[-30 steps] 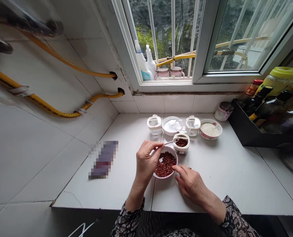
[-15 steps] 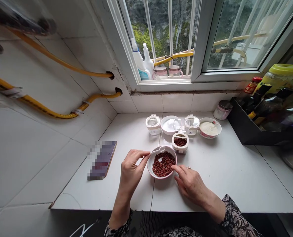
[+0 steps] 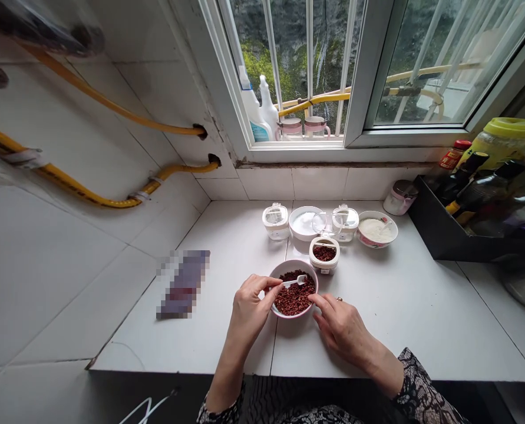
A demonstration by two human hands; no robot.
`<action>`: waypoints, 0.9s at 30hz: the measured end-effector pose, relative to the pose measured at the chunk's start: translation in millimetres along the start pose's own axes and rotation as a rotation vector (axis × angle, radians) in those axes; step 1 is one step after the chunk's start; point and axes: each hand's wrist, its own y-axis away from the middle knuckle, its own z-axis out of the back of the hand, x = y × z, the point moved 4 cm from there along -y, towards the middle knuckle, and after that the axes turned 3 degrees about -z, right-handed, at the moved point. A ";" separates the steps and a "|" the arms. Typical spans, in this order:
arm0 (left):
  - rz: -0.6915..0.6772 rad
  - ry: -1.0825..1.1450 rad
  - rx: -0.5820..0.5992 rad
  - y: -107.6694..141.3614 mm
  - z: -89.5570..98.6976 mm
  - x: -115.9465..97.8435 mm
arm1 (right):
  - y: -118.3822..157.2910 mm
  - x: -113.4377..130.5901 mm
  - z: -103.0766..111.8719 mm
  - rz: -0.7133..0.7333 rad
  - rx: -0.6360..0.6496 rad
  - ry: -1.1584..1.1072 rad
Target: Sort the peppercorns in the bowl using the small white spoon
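Note:
A small white spoon (image 3: 296,281) is pinched between the thumb and fingers of my left hand (image 3: 252,305). Its scoop end lies over the reddish-brown peppercorns (image 3: 292,301) in a white bowl (image 3: 316,281) with a pinkish rim. My right hand (image 3: 342,323), a ring on one finger, pinches the bowl's right rim between thumb and forefinger. Just behind the bowl stands a small clear jar (image 3: 324,266) with its lid raised, holding more of the same peppercorns.
Behind are a lidded jar (image 3: 276,221), a dish of white grains (image 3: 305,224), another jar (image 3: 346,224) and a patterned bowl of pale powder (image 3: 376,231). A phone (image 3: 183,285), partly pixelated, lies at left. A black box (image 3: 456,240) of bottles stands at right, below the window.
My left hand has moved right and slightly down, carrying the spoon from the bowl's upper left rim to over the peppercorns. My right hand stays at the rim.

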 end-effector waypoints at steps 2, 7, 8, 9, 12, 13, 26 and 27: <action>0.030 0.024 0.005 0.9 2.5 2.2 | 0.2 0.0 0.2 0.006 0.000 -0.007; 0.086 0.069 -0.022 1.8 4.2 5.8 | 0.8 -0.2 -0.2 0.005 0.007 -0.024; 0.090 0.080 -0.029 1.6 3.8 6.0 | 0.8 -0.1 -0.2 0.004 0.006 -0.023; 0.094 0.091 -0.035 1.4 3.3 6.2 | 0.7 -0.1 -0.3 0.002 0.006 -0.022; 0.107 0.113 -0.050 0.4 3.1 7.4 | 0.4 0.3 -0.7 -0.002 0.005 -0.015; 0.110 0.116 -0.059 -0.1 3.7 8.0 | 0.3 0.5 -0.7 -0.002 0.003 -0.011; -0.257 0.071 -0.202 -33.1 -2.9 -41.4 | 2.5 -1.6 -3.9 -0.009 0.019 -0.001; -0.341 0.004 -0.199 -35.5 -7.9 -47.1 | 2.5 -1.6 -4.0 -0.011 0.018 0.000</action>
